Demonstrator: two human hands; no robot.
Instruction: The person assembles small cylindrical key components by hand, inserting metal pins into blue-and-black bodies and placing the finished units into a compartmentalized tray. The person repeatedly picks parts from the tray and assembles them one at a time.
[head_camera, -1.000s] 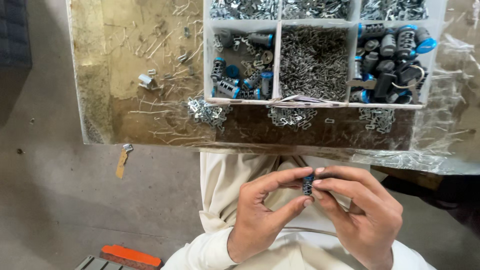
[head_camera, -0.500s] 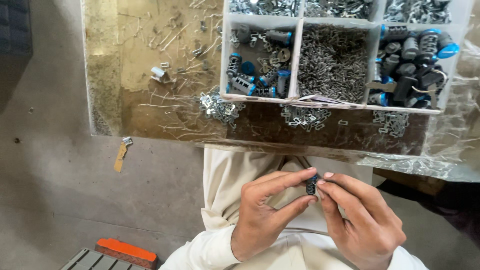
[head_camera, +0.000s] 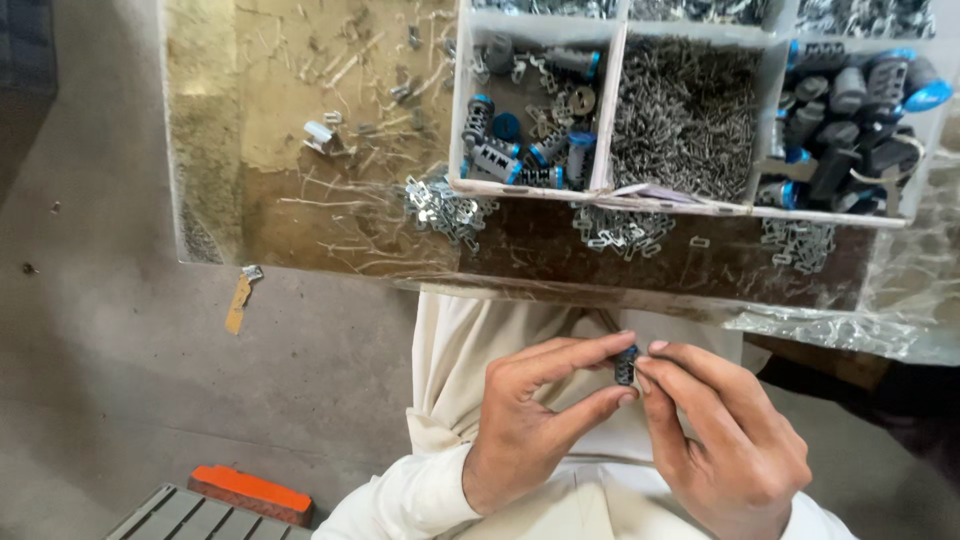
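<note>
Two hands, left hand (head_camera: 520, 430) and right hand (head_camera: 725, 440), fingers still clamped on small cylinder (head_camera: 626, 366), parts tray (head_camera: 610, 120) shifted right.

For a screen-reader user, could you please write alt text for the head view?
Left hand and right hand pinch a small dark cylinder between fingertips above the lap. Ahead, a white divided tray holds similar cylinders and metal clips.

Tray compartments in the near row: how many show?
3. Left compartment holds dark cylinders with blue ends; middle compartment holds small metal clips; right compartment holds more cylinders. A farther row is cut off at the top edge, so more may be hidden.
</note>
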